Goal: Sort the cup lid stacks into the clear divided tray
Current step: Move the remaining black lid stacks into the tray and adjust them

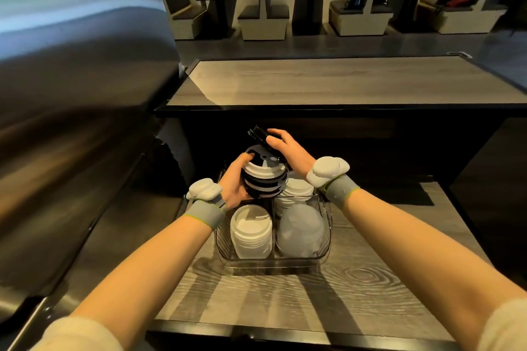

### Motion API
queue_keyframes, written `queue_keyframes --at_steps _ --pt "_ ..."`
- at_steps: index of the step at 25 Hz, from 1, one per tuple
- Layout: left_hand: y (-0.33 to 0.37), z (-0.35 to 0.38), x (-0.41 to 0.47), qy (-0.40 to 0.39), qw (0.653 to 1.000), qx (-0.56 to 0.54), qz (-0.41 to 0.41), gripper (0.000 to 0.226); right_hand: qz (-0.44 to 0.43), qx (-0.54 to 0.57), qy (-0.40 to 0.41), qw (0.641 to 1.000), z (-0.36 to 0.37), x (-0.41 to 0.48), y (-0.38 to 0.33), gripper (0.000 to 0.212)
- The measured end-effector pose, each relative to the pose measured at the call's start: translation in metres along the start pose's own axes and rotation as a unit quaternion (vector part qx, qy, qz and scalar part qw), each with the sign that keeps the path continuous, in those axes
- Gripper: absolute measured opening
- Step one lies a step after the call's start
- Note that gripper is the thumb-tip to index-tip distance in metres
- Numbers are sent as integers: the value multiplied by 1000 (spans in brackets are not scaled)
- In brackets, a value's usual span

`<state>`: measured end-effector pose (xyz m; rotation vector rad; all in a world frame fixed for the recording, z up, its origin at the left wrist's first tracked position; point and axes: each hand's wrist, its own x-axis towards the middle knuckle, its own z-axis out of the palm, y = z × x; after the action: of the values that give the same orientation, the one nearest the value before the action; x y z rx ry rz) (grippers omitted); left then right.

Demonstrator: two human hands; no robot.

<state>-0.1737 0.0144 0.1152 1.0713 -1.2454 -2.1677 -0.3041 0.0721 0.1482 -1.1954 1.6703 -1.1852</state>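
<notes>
Black-white lid stack point(263, 177), near-upright, perhaps tilted

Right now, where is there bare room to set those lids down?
The lower counter is bare in front of the clear tray and to its right; the raised counter behind is bare too. The tray is crowded: lid stacks fill three compartments, and the left hand and right hand hold lids over the far-left one.

Bare bench point(356, 279) wood lies open at 6 and 3 o'clock of the tray point(273, 263). A raised ledge point(313, 85) walls off 12 o'clock; a steel panel point(85, 137) crowds 9 o'clock.
</notes>
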Motion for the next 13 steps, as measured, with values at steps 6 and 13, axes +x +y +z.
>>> queue_keyframes --at_steps 6,13 --pt "2 -8 4 28 999 35 -4 24 12 84 -8 996 6 4 0 51" --pt "14 -61 7 91 996 -22 14 35 114 14 94 989 -3 24 29 71"
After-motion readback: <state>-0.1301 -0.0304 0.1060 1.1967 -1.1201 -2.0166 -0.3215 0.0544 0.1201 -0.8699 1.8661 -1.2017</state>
